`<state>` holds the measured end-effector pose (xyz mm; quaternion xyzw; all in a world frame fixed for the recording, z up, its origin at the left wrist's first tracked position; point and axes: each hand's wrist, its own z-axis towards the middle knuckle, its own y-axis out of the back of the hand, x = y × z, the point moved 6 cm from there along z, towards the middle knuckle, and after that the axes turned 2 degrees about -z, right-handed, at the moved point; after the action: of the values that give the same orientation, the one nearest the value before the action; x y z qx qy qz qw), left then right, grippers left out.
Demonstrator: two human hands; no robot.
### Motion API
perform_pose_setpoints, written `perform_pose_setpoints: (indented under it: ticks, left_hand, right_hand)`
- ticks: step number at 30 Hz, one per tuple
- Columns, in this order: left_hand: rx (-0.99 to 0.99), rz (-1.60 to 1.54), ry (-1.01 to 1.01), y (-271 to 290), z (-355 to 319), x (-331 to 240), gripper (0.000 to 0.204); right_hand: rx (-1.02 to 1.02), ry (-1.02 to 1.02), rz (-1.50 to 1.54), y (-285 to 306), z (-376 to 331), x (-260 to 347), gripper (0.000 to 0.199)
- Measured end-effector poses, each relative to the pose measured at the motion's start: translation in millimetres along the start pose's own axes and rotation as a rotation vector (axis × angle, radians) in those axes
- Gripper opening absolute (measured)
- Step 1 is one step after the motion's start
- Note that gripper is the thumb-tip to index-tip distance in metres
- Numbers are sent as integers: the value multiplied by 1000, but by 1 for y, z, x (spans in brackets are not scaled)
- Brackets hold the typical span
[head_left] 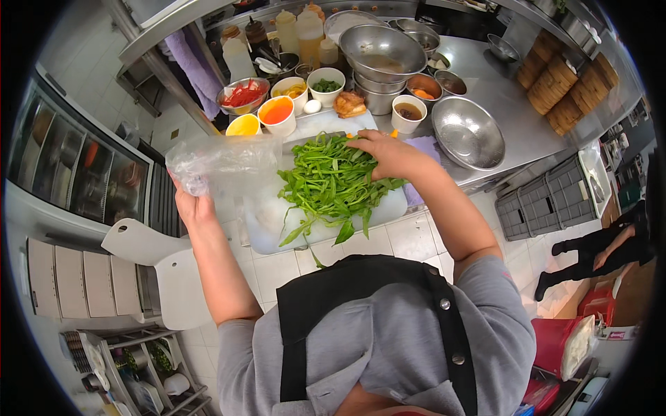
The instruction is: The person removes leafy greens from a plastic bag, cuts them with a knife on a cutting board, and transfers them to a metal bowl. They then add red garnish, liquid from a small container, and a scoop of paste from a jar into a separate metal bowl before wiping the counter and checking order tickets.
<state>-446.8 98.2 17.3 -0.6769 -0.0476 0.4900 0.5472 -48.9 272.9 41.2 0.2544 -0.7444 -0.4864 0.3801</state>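
Observation:
A clear plastic bag (239,159) hangs from my left hand (191,201), whose fingers are closed on its gathered left end. The bag stretches right, to the edge of a heap of long-stemmed leafy greens (326,180). The greens lie on a white cutting board (267,232), some leaves drooping over its near edge. My right hand (390,154) curves over the heap's far right side, fingers and thumb closed around some greens. Behind the heap lies a grey, blade-like strip (300,143), partly covered by the leaves.
Beyond the board stand paper tubs of yellow (244,125) and orange (277,114) contents, an egg (312,106), browned food (349,105) and a large steel bowl (383,55). An empty steel bowl (469,133) sits right. A white chair (177,284) is left; another person (610,249) stands right.

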Motion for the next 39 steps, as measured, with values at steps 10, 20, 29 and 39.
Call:
perform_pose_setpoints:
  ticks: [10,20,29,39]
  left_hand:
    - [197,-154,357,-205,-108,123,38]
    - [605,1331,-773,-273,-165,100,49]
    - [1026,2405,198,-203,-181,140,135]
    - [1235,2322,-258,-168,-161,186,138]
  right_hand:
    - [-853,566,707,70,-48,89,93]
    - [-1210,749,439,145,-58,9,22]
    - [-1030,204,24,169,105,-150,44]
    - [-678,291,84,86,34,-43,20]
